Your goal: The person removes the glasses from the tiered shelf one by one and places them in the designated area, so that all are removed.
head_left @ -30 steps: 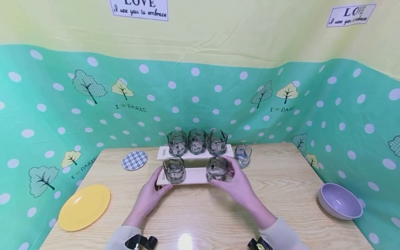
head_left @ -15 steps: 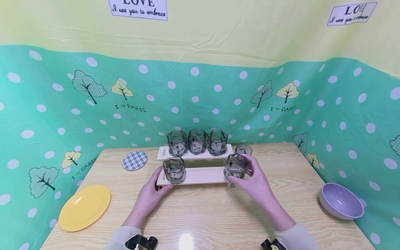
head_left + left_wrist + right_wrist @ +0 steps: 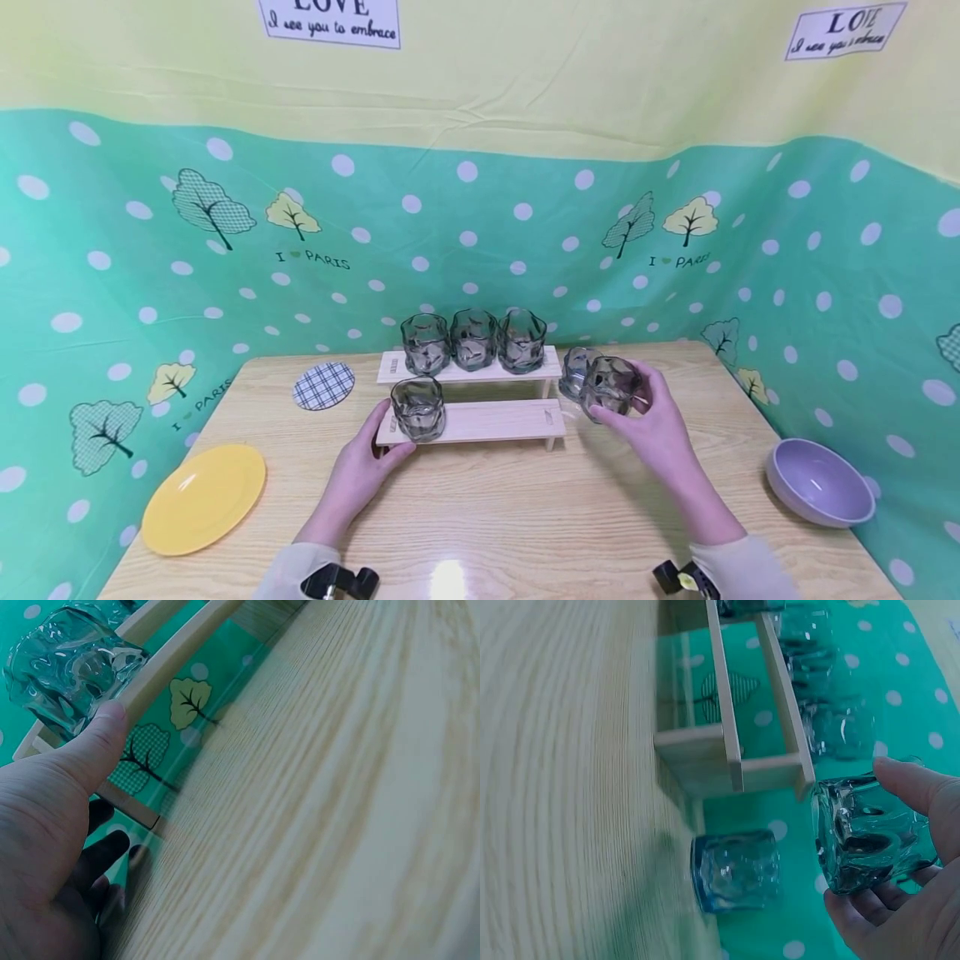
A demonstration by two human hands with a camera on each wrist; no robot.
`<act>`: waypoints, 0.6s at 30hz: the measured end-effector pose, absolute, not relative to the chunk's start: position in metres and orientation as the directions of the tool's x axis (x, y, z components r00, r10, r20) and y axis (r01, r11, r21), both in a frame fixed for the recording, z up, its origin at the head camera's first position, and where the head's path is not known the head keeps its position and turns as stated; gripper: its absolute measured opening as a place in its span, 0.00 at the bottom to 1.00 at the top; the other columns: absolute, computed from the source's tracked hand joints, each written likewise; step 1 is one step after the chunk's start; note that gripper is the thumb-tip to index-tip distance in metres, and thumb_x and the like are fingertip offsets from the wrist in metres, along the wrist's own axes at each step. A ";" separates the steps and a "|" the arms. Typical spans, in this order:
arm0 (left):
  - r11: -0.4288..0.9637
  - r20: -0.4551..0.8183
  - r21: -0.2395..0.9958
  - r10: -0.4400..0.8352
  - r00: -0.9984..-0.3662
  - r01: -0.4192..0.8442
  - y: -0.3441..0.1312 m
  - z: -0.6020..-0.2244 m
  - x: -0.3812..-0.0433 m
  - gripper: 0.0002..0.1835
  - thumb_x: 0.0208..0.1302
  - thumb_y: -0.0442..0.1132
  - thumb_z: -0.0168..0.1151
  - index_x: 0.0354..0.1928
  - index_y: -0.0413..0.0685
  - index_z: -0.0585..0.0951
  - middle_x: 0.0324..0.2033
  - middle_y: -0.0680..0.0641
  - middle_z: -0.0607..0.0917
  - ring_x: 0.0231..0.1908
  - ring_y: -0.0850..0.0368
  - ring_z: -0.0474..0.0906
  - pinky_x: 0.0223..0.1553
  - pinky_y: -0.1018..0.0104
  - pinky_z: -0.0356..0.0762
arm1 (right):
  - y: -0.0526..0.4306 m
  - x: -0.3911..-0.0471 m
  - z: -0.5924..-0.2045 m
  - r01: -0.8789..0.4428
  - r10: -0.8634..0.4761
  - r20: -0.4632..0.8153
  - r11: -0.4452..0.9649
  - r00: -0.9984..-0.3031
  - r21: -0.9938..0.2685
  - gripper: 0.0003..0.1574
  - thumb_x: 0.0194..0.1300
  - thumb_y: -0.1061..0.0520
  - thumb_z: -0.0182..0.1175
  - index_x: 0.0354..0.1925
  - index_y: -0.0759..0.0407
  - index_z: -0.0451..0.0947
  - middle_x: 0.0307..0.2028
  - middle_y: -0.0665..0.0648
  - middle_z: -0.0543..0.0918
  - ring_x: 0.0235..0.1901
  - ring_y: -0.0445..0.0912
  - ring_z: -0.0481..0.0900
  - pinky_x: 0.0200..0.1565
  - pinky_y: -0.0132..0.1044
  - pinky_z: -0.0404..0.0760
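My right hand [image 3: 652, 417] grips a smoky glass tumbler [image 3: 870, 832] between thumb and fingers, off the right end of a two-step wooden rack [image 3: 495, 421]. In the right wrist view this tumbler is raised clear of the table. A bluish glass tumbler [image 3: 736, 871] stands on the table there, partly hidden behind the held one in the head view. My left hand [image 3: 360, 467] holds the rack's left end, thumb at the front edge and fingers around the side. One smoky tumbler [image 3: 417, 410] stands on the lower step beside it.
Three smoky tumblers [image 3: 473, 342] stand in a row on the upper step. A checked round coaster [image 3: 323, 386] and a yellow plate [image 3: 204, 500] lie to the left. A purple bowl [image 3: 819, 483] is at the right edge. Patterned cloth [image 3: 480, 225] hangs behind the table.
My right hand has carried the smoky tumbler rightward from over the lower step to past the rack's right end. My left hand has stayed at the rack's left end.
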State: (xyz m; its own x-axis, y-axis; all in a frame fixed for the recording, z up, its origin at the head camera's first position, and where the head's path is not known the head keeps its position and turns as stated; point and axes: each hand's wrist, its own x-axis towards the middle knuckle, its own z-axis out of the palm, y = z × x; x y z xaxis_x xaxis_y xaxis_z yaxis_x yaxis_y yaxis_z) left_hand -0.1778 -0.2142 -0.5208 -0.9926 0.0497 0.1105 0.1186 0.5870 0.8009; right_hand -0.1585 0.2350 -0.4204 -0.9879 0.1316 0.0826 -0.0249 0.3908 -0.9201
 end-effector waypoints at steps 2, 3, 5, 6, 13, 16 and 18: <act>0.586 0.109 0.802 0.050 -0.993 0.118 -0.214 -0.521 -0.178 0.53 0.71 0.55 0.78 0.89 0.50 0.58 0.81 0.36 0.69 0.78 0.31 0.67 0.78 0.34 0.64 | 0.240 -0.161 -0.421 -0.022 0.144 0.085 0.394 -0.986 -0.919 0.71 0.62 0.47 0.85 0.87 0.56 0.52 0.77 0.71 0.69 0.76 0.68 0.70 0.75 0.57 0.74; 0.586 0.108 0.802 0.051 -0.993 0.118 -0.214 -0.521 -0.178 0.53 0.71 0.55 0.78 0.89 0.50 0.58 0.81 0.36 0.69 0.78 0.31 0.67 0.78 0.34 0.64 | 0.242 -0.162 -0.421 -0.022 0.151 0.089 0.397 -0.984 -0.918 0.72 0.62 0.46 0.85 0.87 0.56 0.52 0.77 0.70 0.69 0.76 0.68 0.71 0.75 0.57 0.74; 0.583 0.106 0.804 0.052 -0.993 0.117 -0.214 -0.520 -0.178 0.53 0.71 0.55 0.78 0.89 0.51 0.58 0.81 0.36 0.69 0.78 0.31 0.67 0.79 0.34 0.64 | 0.247 -0.165 -0.422 -0.030 0.162 0.103 0.403 -0.981 -0.915 0.72 0.62 0.46 0.85 0.87 0.57 0.51 0.76 0.70 0.71 0.74 0.67 0.72 0.75 0.56 0.74; 0.582 0.105 0.805 0.053 -0.993 0.116 -0.214 -0.520 -0.178 0.53 0.71 0.55 0.77 0.89 0.51 0.58 0.81 0.36 0.69 0.78 0.31 0.67 0.79 0.34 0.64 | 0.250 -0.166 -0.423 -0.033 0.168 0.110 0.407 -0.980 -0.913 0.72 0.62 0.47 0.85 0.87 0.57 0.51 0.75 0.69 0.71 0.74 0.67 0.72 0.75 0.56 0.74; 0.580 0.100 0.807 0.051 -0.994 0.111 -0.214 -0.519 -0.177 0.53 0.71 0.55 0.77 0.89 0.51 0.58 0.81 0.36 0.69 0.78 0.31 0.67 0.79 0.34 0.64 | 0.267 -0.177 -0.429 -0.023 0.195 0.123 0.449 -0.973 -0.893 0.75 0.64 0.45 0.84 0.89 0.59 0.46 0.77 0.73 0.68 0.75 0.71 0.69 0.77 0.62 0.70; 0.577 0.098 0.810 0.051 -0.994 0.109 -0.213 -0.519 -0.177 0.53 0.71 0.54 0.77 0.89 0.51 0.58 0.81 0.36 0.69 0.78 0.31 0.67 0.79 0.34 0.63 | 0.272 -0.182 -0.432 0.005 0.207 0.101 0.461 -0.973 -0.887 0.76 0.64 0.44 0.83 0.90 0.57 0.43 0.79 0.75 0.66 0.76 0.74 0.66 0.76 0.66 0.69; 0.574 0.097 0.812 0.052 -0.994 0.109 -0.213 -0.519 -0.177 0.53 0.71 0.54 0.77 0.89 0.51 0.58 0.81 0.37 0.69 0.78 0.31 0.67 0.79 0.35 0.63 | 0.274 -0.185 -0.433 0.018 0.212 0.091 0.464 -0.973 -0.886 0.77 0.65 0.44 0.83 0.90 0.56 0.42 0.79 0.75 0.65 0.76 0.74 0.66 0.76 0.67 0.68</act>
State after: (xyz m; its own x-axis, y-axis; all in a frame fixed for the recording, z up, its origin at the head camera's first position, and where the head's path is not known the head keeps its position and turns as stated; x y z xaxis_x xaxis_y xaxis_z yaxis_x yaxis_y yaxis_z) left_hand -0.1774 -0.2133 -0.5190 -0.9939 0.0519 0.0970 0.1092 0.5738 0.8117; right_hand -0.1851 0.2741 -0.4333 -0.9731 0.2118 0.0911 0.0180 0.4637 -0.8858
